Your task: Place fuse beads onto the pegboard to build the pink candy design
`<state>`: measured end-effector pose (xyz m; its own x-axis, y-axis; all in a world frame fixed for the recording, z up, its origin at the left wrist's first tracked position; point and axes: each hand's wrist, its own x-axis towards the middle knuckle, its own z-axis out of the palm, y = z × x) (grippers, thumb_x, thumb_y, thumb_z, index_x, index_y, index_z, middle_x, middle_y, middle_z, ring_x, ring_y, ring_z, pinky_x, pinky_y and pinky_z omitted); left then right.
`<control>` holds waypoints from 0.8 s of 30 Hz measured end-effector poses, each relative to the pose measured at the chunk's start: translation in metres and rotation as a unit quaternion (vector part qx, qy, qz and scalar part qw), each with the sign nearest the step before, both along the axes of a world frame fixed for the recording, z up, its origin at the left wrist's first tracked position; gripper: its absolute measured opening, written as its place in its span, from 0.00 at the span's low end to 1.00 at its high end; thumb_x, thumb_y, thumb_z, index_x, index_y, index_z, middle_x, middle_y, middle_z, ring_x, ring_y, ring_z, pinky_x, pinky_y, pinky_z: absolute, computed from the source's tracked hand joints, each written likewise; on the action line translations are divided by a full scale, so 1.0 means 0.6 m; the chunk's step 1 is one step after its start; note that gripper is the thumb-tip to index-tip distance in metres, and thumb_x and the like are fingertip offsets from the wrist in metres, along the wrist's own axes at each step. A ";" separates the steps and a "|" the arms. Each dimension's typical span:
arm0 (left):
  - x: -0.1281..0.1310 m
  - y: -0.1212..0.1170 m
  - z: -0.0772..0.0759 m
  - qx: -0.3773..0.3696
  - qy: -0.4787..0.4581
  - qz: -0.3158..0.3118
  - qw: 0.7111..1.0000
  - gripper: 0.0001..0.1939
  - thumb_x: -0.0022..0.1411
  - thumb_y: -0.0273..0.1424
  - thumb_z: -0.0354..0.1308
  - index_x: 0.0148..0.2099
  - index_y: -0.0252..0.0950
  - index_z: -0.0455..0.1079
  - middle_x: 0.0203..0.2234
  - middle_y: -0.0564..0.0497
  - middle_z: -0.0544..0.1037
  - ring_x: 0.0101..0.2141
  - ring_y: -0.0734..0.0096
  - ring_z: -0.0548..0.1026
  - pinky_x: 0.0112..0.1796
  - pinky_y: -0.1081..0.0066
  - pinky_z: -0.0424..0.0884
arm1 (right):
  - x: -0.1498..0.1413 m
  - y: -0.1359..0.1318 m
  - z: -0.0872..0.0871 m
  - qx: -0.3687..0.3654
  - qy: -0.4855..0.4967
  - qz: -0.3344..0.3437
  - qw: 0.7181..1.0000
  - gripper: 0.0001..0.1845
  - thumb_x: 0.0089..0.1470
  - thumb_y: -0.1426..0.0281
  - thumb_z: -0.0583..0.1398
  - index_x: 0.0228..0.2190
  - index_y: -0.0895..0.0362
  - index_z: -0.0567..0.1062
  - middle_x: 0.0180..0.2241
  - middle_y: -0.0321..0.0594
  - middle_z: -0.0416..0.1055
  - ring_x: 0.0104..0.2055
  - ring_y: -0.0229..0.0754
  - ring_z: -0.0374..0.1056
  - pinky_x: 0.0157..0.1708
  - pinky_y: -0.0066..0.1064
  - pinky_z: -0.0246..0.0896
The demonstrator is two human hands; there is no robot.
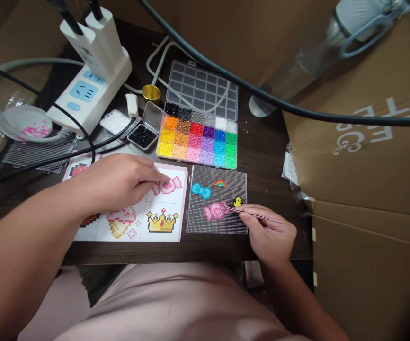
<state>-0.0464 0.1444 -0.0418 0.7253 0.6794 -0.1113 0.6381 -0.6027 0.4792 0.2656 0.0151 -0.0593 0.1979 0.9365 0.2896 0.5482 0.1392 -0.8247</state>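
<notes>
My right hand (271,232) pinches thin pink tweezers (258,216) whose tip rests at the pink candy bead figure (215,210) on the clear pegboard (226,227). The pegboard also carries a blue bow (201,190), a small rainbow (220,183) and a yellow duck (238,202). My left hand (120,182) lies on the pattern sheet (162,234), fingers curled, index finger pointing at the printed pink candy (171,185). A printed crown (162,221) and ice cream (121,221) sit lower on the sheet.
An open bead box (198,137) with coloured compartments stands behind the pegboard. Small boxes of white (115,121) and black beads (142,136), a power strip (91,80), cables, a spare pegboard (38,151) and cardboard boxes (368,156) surround the dark table (262,147).
</notes>
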 end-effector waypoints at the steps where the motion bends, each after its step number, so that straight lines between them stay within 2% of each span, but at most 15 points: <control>1: 0.000 0.000 0.000 0.000 -0.003 0.002 1.000 0.21 0.64 0.32 0.47 0.51 0.45 0.79 0.39 0.48 0.81 0.39 0.60 0.78 0.40 0.64 0.70 | 0.001 0.000 -0.001 0.001 0.000 0.002 1.000 0.06 0.52 0.75 0.66 0.28 0.53 0.83 0.29 0.39 0.81 0.31 0.43 0.78 0.36 0.35 0.78; 11: 0.001 0.001 0.001 -0.009 -0.009 0.003 1.000 0.20 0.64 0.32 0.48 0.51 0.44 0.79 0.38 0.48 0.82 0.38 0.61 0.78 0.39 0.64 0.70 | 0.002 -0.001 0.000 0.008 0.017 0.003 1.000 0.08 0.52 0.77 0.66 0.29 0.52 0.84 0.29 0.38 0.81 0.32 0.42 0.78 0.36 0.34 0.77; 15: 0.000 0.000 0.001 -0.007 -0.005 0.000 1.000 0.20 0.63 0.30 0.49 0.51 0.44 0.79 0.39 0.48 0.81 0.39 0.61 0.78 0.40 0.64 0.71 | 0.002 0.009 0.011 0.017 0.027 0.001 0.999 0.07 0.52 0.76 0.66 0.29 0.53 0.83 0.30 0.38 0.82 0.31 0.42 0.78 0.35 0.33 0.77; 19: -0.001 -0.003 0.006 -0.010 0.008 -0.002 1.000 0.19 0.65 0.30 0.49 0.51 0.43 0.79 0.39 0.49 0.81 0.39 0.62 0.78 0.39 0.64 0.71 | 0.006 0.046 0.039 0.059 0.014 0.009 0.998 0.06 0.51 0.76 0.67 0.29 0.53 0.83 0.30 0.39 0.82 0.30 0.42 0.78 0.33 0.33 0.77; 24: -0.001 -0.005 0.011 -0.009 0.023 -0.001 1.000 0.20 0.66 0.28 0.48 0.52 0.43 0.78 0.39 0.49 0.81 0.38 0.61 0.78 0.38 0.63 0.71 | -0.013 0.126 0.082 0.094 -0.025 0.061 0.993 0.06 0.49 0.76 0.68 0.28 0.51 0.83 0.31 0.37 0.82 0.32 0.41 0.78 0.35 0.32 0.77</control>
